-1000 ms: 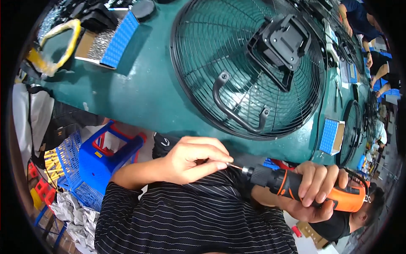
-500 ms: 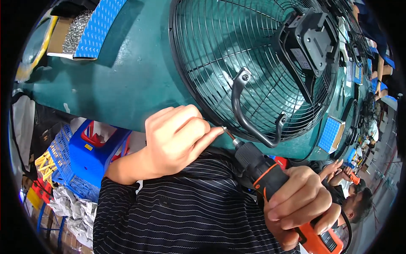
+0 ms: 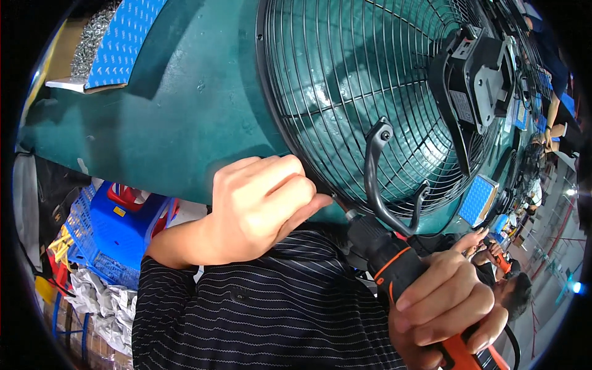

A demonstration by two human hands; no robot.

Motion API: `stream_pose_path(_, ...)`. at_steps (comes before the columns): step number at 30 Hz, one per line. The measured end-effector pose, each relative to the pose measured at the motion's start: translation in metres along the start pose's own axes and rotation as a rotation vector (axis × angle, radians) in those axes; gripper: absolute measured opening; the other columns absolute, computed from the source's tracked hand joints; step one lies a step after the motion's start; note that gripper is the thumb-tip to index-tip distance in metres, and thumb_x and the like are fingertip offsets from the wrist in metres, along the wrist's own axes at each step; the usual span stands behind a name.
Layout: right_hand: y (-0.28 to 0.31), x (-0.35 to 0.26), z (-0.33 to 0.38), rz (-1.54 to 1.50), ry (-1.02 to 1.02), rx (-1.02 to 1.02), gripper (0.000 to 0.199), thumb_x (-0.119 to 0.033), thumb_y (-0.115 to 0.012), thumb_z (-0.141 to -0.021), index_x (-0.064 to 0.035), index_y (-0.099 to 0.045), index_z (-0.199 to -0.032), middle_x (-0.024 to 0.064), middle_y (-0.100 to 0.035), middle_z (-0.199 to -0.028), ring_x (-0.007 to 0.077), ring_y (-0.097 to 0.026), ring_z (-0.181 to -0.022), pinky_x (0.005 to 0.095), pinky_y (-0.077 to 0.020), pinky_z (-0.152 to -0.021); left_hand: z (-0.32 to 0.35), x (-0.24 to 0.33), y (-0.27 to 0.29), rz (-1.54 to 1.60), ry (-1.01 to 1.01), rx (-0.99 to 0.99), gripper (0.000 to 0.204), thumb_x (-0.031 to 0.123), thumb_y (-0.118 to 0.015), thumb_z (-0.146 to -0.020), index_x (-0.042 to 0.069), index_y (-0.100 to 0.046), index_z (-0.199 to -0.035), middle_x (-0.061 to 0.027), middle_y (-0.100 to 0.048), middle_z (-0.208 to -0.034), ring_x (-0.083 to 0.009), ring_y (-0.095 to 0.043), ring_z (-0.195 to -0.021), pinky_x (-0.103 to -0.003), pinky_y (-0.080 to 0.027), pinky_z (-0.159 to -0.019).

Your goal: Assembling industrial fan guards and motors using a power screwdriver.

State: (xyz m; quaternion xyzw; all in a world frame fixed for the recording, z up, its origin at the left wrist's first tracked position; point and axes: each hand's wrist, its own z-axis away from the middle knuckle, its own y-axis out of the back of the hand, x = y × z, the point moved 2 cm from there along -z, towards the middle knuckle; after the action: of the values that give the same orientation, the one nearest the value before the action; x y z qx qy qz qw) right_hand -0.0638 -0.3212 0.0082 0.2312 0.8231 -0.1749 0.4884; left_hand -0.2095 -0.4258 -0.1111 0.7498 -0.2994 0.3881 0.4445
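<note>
My right hand (image 3: 447, 302) is wrapped round an orange and black electric screwdriver (image 3: 394, 262). Its bit (image 3: 343, 206) points up and left toward my left hand (image 3: 262, 203). The left thumb and forefinger are pinched together on a small screw (image 3: 333, 196) at the bit's tip; most of it is hidden by the fingers. Just beyond both hands lies a round black wire fan guard (image 3: 345, 117) on the green table (image 3: 179, 135). A curved black handle (image 3: 372, 169) is fixed to it, and a black motor housing (image 3: 478, 83) sits at its centre.
At the far left stands an open blue carton (image 3: 117, 52) full of loose screws. Another blue box (image 3: 478, 200) is to the right of the guard. Below the table's left edge are a blue plastic stool (image 3: 123, 213) and a crate. Other people work at the right.
The fan guard and table have shifted in view as my head moved. My hands stay close together, the bit still at my left fingertips.
</note>
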Motion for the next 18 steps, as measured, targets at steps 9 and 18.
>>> stream_pose_path(9, -0.014, 0.000, -0.011, 0.086, -0.079, -0.025, 0.052, -0.010, -0.068, -0.086, -0.0082, -0.044, -0.132, 0.0094, -0.058, -0.083, 0.0208, -0.059, -0.065, 0.0327, -0.0527, -0.054, 0.002, -0.006, -0.002, 0.038, -0.006, 0.036, 0.034, 0.013, -0.086, -0.063, 0.009, -0.053, -0.067, -0.0021, -0.050, -0.062, -0.0188, -0.050, -0.048, -0.032, -0.033, -0.043)
stream_pose_path(18, -0.016, 0.002, -0.012, 0.105, -0.085, 0.040, 0.049, -0.010, -0.065, -0.087, -0.0075, -0.045, -0.132, 0.0081, -0.057, -0.081, 0.0200, -0.057, -0.063, 0.0322, -0.0524, -0.056, 0.002, -0.007, -0.003, 0.002, -0.024, 0.097, 0.036, 0.016, -0.086, -0.061, 0.009, -0.051, -0.065, -0.0016, -0.043, -0.058, -0.0182, -0.046, -0.045, -0.032, -0.032, -0.040)
